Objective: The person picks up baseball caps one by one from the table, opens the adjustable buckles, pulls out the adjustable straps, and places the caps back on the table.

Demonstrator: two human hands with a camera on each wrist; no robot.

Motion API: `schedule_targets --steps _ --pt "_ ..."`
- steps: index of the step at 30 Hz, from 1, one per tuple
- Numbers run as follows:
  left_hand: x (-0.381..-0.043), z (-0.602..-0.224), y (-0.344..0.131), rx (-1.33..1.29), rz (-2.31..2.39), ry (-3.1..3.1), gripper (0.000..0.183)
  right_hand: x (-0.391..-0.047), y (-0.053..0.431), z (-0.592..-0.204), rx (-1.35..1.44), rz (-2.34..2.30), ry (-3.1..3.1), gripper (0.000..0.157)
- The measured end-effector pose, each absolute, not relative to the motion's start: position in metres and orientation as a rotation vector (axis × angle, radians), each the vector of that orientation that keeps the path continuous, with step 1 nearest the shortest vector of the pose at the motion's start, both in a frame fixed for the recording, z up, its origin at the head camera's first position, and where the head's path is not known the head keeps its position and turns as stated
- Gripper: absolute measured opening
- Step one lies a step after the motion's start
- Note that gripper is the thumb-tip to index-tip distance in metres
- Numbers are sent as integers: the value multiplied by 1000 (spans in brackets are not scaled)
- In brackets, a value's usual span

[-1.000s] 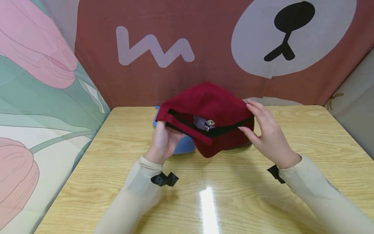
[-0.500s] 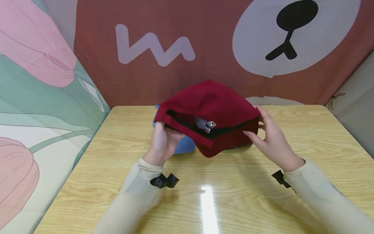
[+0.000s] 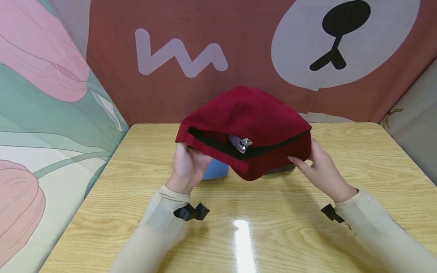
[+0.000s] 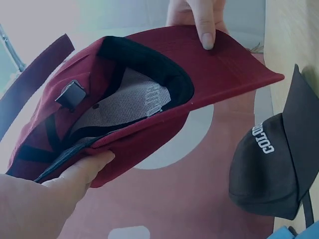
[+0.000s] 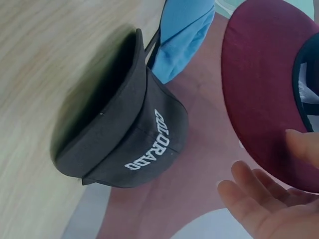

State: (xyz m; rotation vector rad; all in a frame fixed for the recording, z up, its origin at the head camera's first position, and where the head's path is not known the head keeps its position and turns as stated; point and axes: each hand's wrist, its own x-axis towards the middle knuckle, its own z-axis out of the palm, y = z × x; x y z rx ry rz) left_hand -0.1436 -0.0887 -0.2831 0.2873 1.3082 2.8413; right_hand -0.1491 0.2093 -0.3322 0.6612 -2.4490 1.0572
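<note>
A dark red baseball cap (image 3: 252, 113) is held above the table, its opening and dark inner band facing the head camera. A metal buckle (image 3: 244, 145) shows at the opening. My left hand (image 3: 188, 167) grips the cap's left edge; in the left wrist view its thumb (image 4: 94, 167) lies along the rim. My right hand (image 3: 322, 168) holds the cap's right part, which the left wrist view shows as the brim (image 4: 227, 64). The thumb (image 5: 304, 147) rests on the brim's near face, and the fingers are partly hidden behind it.
Behind the red cap, a black cap (image 5: 149, 134) lettered COLORADO stands on the wooden table (image 3: 205, 242). Beside it is a blue cap (image 5: 184, 37), mostly hidden in the head view. A printed cloth (image 3: 246, 49) hangs along the table's back edge.
The red cap has risen slightly and its right side has shifted right. My right hand has moved right and a little down along with it; the left hand has barely moved.
</note>
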Motion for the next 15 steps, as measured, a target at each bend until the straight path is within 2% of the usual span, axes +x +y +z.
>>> schedule_targets --steps 8,15 --pt "-141 -280 -88 273 2843 1267 43 -149 215 -340 550 1201 -2516 29" --pt "-141 -280 -86 275 2856 1214 42 -148 221 -346 520 1436 -2605 16"
